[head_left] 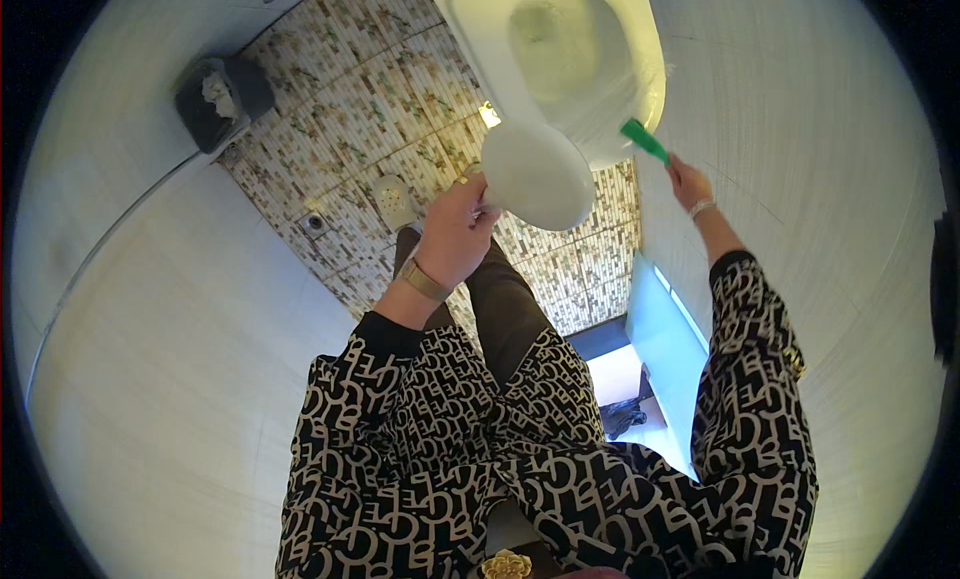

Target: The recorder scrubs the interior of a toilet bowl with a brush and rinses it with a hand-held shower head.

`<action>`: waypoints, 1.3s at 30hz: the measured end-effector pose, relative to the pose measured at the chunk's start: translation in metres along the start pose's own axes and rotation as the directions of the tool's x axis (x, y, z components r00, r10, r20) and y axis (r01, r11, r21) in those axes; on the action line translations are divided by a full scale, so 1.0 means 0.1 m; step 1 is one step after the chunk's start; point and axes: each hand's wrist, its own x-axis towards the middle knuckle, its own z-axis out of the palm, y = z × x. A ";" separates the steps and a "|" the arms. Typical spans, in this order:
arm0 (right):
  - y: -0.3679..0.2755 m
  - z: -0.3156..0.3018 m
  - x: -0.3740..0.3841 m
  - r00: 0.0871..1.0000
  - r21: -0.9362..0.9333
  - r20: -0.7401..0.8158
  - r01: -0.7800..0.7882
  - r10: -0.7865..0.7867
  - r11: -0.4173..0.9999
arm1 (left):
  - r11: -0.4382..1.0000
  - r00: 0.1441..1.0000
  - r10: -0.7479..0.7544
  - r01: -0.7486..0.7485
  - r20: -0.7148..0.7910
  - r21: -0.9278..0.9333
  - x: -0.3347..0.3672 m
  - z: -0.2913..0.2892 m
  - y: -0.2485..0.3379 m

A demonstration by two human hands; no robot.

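My left hand [455,234] is closed round the handle of a white round dipper [540,177], held near the front of the toilet. Over to the right, my right hand [688,184] grips a green brush [644,140] by one end. The brush's other end is beside the rim of the white toilet [478,41]; its bristles cannot be made out, nor whether it touches the rim. Some water shows inside the bowl. What the dipper holds, if anything, is unclear.
A dark waste bin [205,119] with crumpled white paper stands against the left wall. A round floor drain [314,224] lies in the patterned tile floor [365,89]. Pale walls close in on both sides. At the lower right a light blue door [665,329] stands ajar.
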 end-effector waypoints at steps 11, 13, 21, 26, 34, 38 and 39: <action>-0.16 -0.71 0.93 0.963 -0.108 -0.264 0.035 -0.062 0.994 | 1.000 0.998 -0.021 0.021 0.059 0.005 0.06 0.09 0.00; 0.14 -0.21 0.63 0.958 0.057 -0.278 -0.051 0.065 0.997 | 0.999 0.997 -0.017 0.020 0.069 -0.046 0.11 0.18 0.04; -1.94 0.96 -0.31 0.886 0.600 -0.101 -0.309 0.453 0.738 | 0.997 0.995 -0.038 0.043 -0.088 0.059 -0.03 -0.12 -0.10; -3.11 0.07 0.74 0.856 0.856 -0.187 -0.100 0.483 0.508 | 0.996 0.965 -0.066 0.081 -0.253 0.048 0.00 -0.27 -0.11; -3.41 -0.31 1.21 0.820 0.885 -0.324 0.087 0.472 0.457 | 0.978 0.943 -0.180 0.142 -0.281 -0.151 -0.03 -0.33 -0.15; -2.92 -0.03 0.93 0.887 0.771 -0.320 0.040 0.333 0.636 | 0.976 0.951 -0.129 0.072 -0.281 -0.204 0.01 -0.24 -0.21; -2.84 -0.01 0.92 0.903 0.696 -0.320 0.020 0.285 0.718 | 0.976 0.950 -0.133 0.075 -0.282 -0.206 0.00 -0.23 -0.22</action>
